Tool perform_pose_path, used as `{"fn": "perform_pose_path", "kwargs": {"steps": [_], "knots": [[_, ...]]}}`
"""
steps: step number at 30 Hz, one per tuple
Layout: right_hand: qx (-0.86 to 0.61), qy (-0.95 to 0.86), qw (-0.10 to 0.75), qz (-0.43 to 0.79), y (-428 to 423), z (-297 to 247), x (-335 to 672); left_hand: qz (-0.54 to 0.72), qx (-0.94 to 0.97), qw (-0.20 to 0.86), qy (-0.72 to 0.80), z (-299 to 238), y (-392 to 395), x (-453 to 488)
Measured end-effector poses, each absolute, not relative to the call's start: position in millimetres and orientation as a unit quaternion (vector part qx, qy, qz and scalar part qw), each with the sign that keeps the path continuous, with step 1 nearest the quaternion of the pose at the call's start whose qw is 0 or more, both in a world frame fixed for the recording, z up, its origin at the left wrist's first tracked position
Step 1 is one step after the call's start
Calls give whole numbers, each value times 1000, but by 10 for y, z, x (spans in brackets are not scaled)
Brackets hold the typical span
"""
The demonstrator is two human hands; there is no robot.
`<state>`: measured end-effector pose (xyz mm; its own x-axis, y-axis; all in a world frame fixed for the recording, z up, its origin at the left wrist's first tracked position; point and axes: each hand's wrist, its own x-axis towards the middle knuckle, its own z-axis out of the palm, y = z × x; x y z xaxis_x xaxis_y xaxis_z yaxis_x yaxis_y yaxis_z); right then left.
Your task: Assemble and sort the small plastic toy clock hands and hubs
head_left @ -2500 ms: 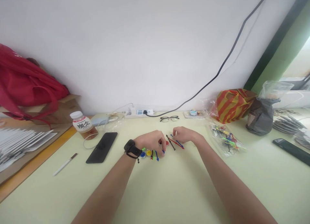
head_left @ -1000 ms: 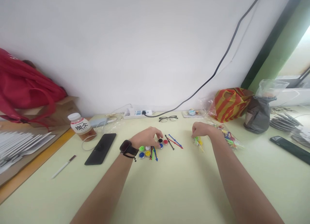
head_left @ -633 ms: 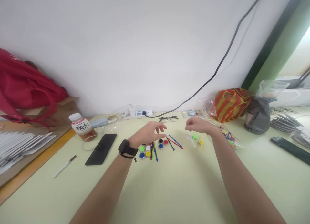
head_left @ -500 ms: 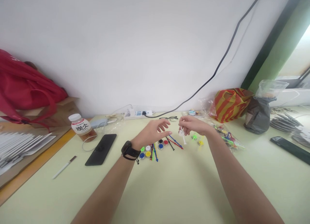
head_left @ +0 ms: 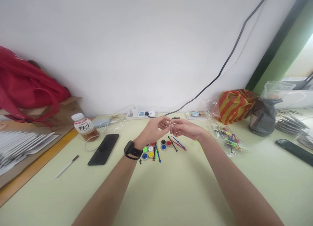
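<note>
Over the table (head_left: 171,193), I have the left hand (head_left: 154,131) and right hand (head_left: 187,129) together, fingertips pinching one white piece (head_left: 171,125).

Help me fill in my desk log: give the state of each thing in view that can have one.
White piece, held by the right hand, left hand touching or nearly so
Colored discs, lying flat
Bottle, upright, cap on
Phone beside bottle, flat, screen dark
Watch, strapped on, screen dark
Power strip, black plug inserted
Eyeglasses, mostly hidden; folding unclear
Pen, lying flat
Clear bag, lying flat, colored pieces inside
Grey bag, upright
</note>
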<state>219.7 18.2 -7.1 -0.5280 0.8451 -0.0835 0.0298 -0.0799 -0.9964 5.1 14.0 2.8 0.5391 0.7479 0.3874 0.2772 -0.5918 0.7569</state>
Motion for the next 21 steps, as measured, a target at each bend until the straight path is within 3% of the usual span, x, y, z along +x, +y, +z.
{"fn": "perform_pose_path", "kwargs": {"steps": [11,16,21], "knots": [[-370,-644,332,581,190,-157,2060,348,830,302,315,43,139,22],[-509,-723,226,409,222,-224,2100,271,836,352,322,7,134,-22],[-585,-730,138,324,359,-399,2304,170,873,356,287,-96,111,49]]}}
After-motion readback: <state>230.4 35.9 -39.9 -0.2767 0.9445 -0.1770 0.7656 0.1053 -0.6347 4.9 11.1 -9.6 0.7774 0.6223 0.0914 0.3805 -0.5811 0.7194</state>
